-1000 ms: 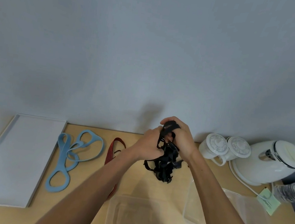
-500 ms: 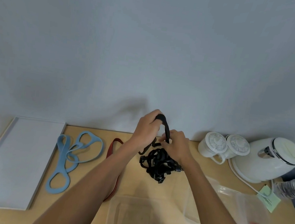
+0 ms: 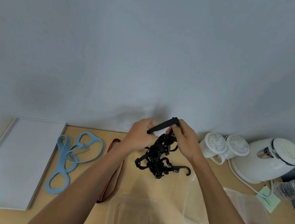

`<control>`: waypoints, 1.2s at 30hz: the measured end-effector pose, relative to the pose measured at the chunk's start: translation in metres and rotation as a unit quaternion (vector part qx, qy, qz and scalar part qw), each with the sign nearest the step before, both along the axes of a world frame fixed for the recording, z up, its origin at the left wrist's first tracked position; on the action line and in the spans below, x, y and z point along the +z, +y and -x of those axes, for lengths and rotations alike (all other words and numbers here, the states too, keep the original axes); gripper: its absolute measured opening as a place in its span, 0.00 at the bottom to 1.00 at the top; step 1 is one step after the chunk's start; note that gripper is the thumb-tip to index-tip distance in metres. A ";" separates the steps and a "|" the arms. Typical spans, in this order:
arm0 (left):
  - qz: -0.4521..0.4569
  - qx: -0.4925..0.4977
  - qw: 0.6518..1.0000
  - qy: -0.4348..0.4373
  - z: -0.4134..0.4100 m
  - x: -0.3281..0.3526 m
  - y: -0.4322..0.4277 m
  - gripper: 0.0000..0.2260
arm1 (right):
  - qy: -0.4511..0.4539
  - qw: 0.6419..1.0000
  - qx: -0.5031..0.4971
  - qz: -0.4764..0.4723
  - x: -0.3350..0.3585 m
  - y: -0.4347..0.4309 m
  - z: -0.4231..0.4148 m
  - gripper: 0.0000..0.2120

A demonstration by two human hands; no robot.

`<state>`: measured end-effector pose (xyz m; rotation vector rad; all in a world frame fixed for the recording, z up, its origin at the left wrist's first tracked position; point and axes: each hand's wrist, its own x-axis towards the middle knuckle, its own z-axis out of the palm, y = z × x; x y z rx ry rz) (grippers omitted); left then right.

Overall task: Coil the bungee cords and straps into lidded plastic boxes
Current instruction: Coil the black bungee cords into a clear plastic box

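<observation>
Gripping one taut length of tangled black hooked bungee cord [image 3: 157, 157] in curled left hand [image 3: 139, 137] and curled right hand [image 3: 186, 142], rest hanging beneath, over the tan wooden table [image 3: 151, 188]. Nothing coiled yet. Nearest, an empty clear plastic box [image 3: 109, 218]. Off left, untouched, a flat light-blue looped strap [image 3: 72, 156] and a red striped webbing strap [image 3: 112, 181]. Early days, seemingly.

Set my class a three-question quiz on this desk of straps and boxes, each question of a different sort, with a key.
1. True or false: the left hand and right hand both grip the black bungee cords.
2. What lies between the white tray and the red strap? A the blue band; B a water bottle; C a green note.
3. How many lidded cups stand beside the kettle?
Key: 1 true; 2 A; 3 two.
</observation>
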<state>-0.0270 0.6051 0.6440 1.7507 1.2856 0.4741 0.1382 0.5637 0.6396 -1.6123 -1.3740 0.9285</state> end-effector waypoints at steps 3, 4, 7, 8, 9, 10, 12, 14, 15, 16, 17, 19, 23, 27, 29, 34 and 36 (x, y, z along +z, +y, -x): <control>-0.003 -0.069 0.998 -0.007 -0.009 -0.004 -0.003 0.21 | 0.026 0.999 0.039 0.001 -0.001 0.000 0.003 0.11; 0.007 -0.077 0.997 -0.014 -0.011 -0.004 -0.004 0.20 | 0.041 0.998 0.046 0.008 -0.001 -0.001 0.004 0.10; 0.007 -0.092 0.996 -0.010 -0.016 -0.007 -0.001 0.12 | 0.072 0.996 0.040 0.022 -0.003 -0.003 0.006 0.09; 0.004 -0.083 0.997 -0.011 -0.017 -0.007 0.000 0.08 | 0.071 0.997 0.034 0.026 -0.003 -0.004 0.006 0.08; 0.007 -0.062 0.998 -0.020 -0.018 -0.007 0.000 0.05 | 0.046 0.998 0.031 0.028 -0.004 -0.005 0.005 0.07; 0.017 -0.033 0.999 -0.038 -0.018 -0.007 0.001 0.04 | -0.003 0.999 0.035 0.029 -0.007 -0.007 0.004 0.08; 0.044 0.023 0.995 -0.088 -0.018 -0.005 0.001 0.06 | -0.097 0.993 0.048 0.045 -0.016 -0.009 0.000 0.10; 0.073 0.046 0.988 -0.131 -0.018 -0.003 0.002 0.08 | -0.138 0.986 0.056 0.078 -0.025 -0.011 -0.003 0.07; 0.087 0.051 0.983 -0.152 -0.018 -0.003 0.003 0.07 | -0.140 0.984 0.064 0.093 -0.030 -0.012 -0.005 0.08; 0.098 0.058 0.978 -0.174 -0.018 -0.003 0.004 0.07 | -0.129 0.983 0.072 0.108 -0.032 -0.013 -0.005 0.08; 0.106 0.064 0.974 -0.190 -0.017 -0.004 0.004 0.07 | -0.113 0.984 0.078 0.116 -0.033 -0.015 -0.005 0.08; 0.113 0.066 0.970 -0.205 -0.015 -0.004 0.005 0.07 | -0.095 0.986 0.083 0.107 -0.033 -0.017 -0.003 0.08; 0.125 0.057 0.964 -0.229 -0.017 0.000 0.003 0.09 | -0.031 0.998 0.034 0.043 -0.030 -0.019 -0.001 0.10; 0.112 0.065 0.960 -0.249 -0.021 0.013 0.007 0.10 | 0.060 0.995 -0.075 -0.032 -0.020 -0.016 -0.004 0.11; 0.080 0.056 0.973 -0.211 -0.022 0.016 0.012 0.10 | 0.142 0.980 -0.123 -0.061 -0.012 -0.016 -0.007 0.11; 0.066 0.009 0.994 -0.090 -0.029 0.008 0.011 0.13 | 0.233 0.962 -0.130 -0.058 0.000 -0.014 -0.020 0.12; 0.056 -0.065 0.995 -0.044 -0.035 0.005 0.008 0.15 | 0.240 0.963 -0.115 -0.048 0.001 -0.014 -0.022 0.09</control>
